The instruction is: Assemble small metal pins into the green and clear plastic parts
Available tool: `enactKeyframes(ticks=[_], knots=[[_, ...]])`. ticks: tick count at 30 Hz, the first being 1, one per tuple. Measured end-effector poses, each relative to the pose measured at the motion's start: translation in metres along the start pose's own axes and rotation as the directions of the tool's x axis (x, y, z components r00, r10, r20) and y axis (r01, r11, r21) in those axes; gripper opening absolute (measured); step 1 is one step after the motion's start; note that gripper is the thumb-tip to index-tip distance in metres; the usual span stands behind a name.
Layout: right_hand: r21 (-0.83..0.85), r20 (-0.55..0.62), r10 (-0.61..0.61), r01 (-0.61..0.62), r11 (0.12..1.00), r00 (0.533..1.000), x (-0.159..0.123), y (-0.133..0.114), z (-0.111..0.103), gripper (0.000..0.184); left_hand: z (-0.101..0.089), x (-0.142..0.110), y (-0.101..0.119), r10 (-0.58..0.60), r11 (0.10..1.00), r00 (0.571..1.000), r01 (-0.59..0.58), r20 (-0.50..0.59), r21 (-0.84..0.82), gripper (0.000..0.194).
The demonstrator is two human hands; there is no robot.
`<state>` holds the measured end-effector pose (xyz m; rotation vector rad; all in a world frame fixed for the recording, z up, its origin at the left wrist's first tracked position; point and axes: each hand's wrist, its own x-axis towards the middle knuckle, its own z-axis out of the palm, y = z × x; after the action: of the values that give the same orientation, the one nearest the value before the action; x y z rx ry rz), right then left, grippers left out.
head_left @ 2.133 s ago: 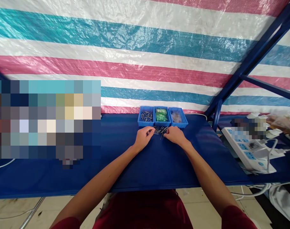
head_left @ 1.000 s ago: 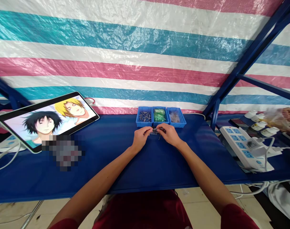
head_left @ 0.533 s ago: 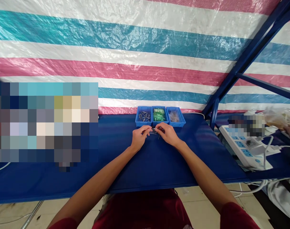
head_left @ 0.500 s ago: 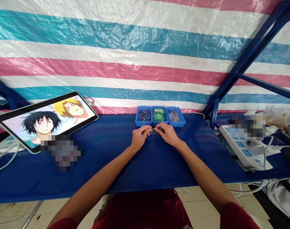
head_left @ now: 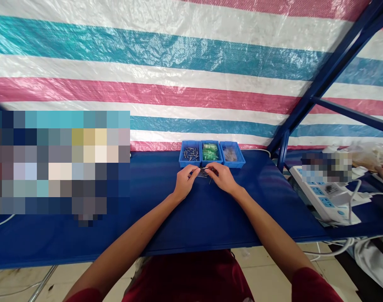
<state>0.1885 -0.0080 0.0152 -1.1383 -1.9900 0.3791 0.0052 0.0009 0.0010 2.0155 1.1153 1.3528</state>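
A person's left hand [head_left: 185, 183] and right hand [head_left: 222, 177] pinch a small cluster of metal pins [head_left: 204, 171] between their fingers [head_left: 194, 169] on a blue desk [head_left: 147, 226], just in front of three blue plastic trays [head_left: 232, 166], the leftmost also holding pins.

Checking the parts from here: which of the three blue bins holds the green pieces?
The middle bin, between the other two, holds the green pieces; the left bin holds metal pins and the right bin something pale and translucent.
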Motion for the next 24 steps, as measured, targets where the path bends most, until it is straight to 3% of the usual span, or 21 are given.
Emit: enactKeyframes(ticks=[11, 17, 24], knots=[[0.007, 0.000, -0.077, 0.077, 0.997, 0.997, 0.0006, -0.0042, -0.0008, 0.028, 0.0003, -0.0015, -0.0019, -0.025, 0.998, 0.999, 0.027, 0.037, -0.054, 0.037], [0.008, 0.033, -0.103, 0.103, 0.995, 0.994, 0.0009, -0.0080, -0.0027, 0.038, -0.0004, -0.0008, 0.0023, -0.016, 0.998, 1.000, 0.016, -0.011, -0.057, 0.024], [-0.015, 0.094, -0.066, 0.068, 0.998, 0.993, 0.0008, -0.0044, -0.0010, 0.043, -0.0005, -0.0017, 0.0014, -0.012, 0.999, 0.999, 0.010, -0.041, -0.046, 0.023]])
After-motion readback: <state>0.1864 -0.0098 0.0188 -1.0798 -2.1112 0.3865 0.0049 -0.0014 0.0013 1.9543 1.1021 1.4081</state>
